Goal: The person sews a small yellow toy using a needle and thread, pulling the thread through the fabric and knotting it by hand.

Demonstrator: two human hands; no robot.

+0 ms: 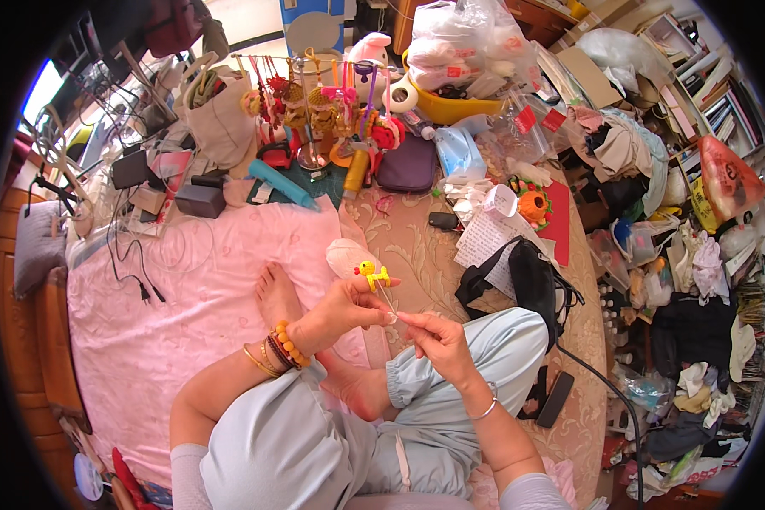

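My left hand (344, 309) pinches a small loop of white yarn (393, 316) between thumb and fingertips. A yellow crochet duck (373, 275) with a red beak sits on its raised index finger, apparently as a yarn ring. From the duck, a pale strand runs down to the loop. My right hand (443, 344) meets the loop from the other side, thumb and index finger closed on it. Whether a thin hook is hidden in those fingers is unclear. Behind the left hand lies a pale pink-white yarn ball (349, 256), partly covered.
Crochet charms (325, 111) hang from a stand ahead. Around it are a blue tube (285, 185), a purple pouch (407, 164) and a tissue pack (460, 153). At right lie handwritten paper (484, 252), a black bag (528, 274) and a phone (555, 400). Cables (131, 255) trail at left.
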